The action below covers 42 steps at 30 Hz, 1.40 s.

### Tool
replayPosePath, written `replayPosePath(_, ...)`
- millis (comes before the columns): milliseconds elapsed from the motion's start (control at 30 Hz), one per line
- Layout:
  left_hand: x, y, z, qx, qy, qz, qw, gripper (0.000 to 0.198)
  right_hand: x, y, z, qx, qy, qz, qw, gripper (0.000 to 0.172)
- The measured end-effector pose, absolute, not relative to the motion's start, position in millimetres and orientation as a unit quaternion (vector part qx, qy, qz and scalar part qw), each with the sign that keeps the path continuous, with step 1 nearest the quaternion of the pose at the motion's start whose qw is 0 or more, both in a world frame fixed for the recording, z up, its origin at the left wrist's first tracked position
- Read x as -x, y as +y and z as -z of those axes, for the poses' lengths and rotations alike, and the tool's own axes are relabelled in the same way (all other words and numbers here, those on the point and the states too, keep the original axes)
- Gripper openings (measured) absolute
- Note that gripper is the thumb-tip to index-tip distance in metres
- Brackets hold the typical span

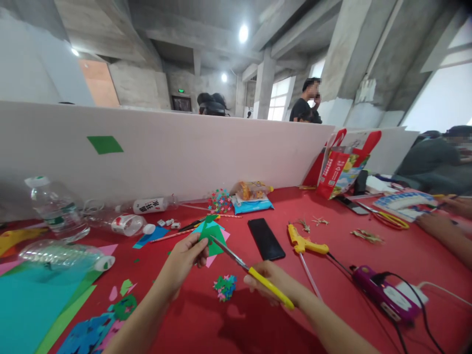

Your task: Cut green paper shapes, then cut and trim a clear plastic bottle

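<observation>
My left hand (189, 255) pinches a piece of green paper (216, 245) between thumb and fingers. In my right hand (273, 280) is a pair of scissors with yellow handles (271, 287); their blades point left and their tip is at the green paper. Whether the blades touch the paper I cannot tell. Below the scissors lies a small pile of colourful paper cut-outs (224, 287). Pink and light blue paper sheets show on the table behind the green paper. A ball covered with colourful stars (219, 200) sits farther back.
A black phone (266, 239), a yellow glue gun (304, 242) and a purple power strip (385, 295) lie to the right. Plastic bottles (59, 209) and coloured sheets (33, 305) occupy the left. A white board (206, 157) stands behind. Another person's hand (438, 228) is at far right.
</observation>
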<state>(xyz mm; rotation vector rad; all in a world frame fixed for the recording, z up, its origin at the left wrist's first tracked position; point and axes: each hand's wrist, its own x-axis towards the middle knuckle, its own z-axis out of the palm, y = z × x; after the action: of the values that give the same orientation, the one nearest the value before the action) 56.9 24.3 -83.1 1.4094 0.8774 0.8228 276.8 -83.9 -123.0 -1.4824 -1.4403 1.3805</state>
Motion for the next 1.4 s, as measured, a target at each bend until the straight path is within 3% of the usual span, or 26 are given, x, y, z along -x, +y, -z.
replayPosePath(433, -62, 19, 87, -0.586, 0.391, -0.370, 0.606, 0.031, -272, -88, 136, 0.552, -0.530, -0.559, 0.318, 0.055)
replayPosePath(733, -56, 14, 64, -0.636, 0.390, -0.333, 0.577, 0.029, -266, -94, 123, 0.558, -0.537, -0.556, 0.302, 0.045)
replayPosePath(1133, -45, 14, 47, -0.725, 0.408, -0.279, 0.479, 0.033, -263, -103, 116, 0.540, -0.556, -0.560, 0.293, 0.051)
replayPosePath(1400, -43, 18, 51, -0.717, 0.403, -0.287, 0.491, 0.033, -263, -104, 118, 0.538, -0.554, -0.566, 0.290, 0.051)
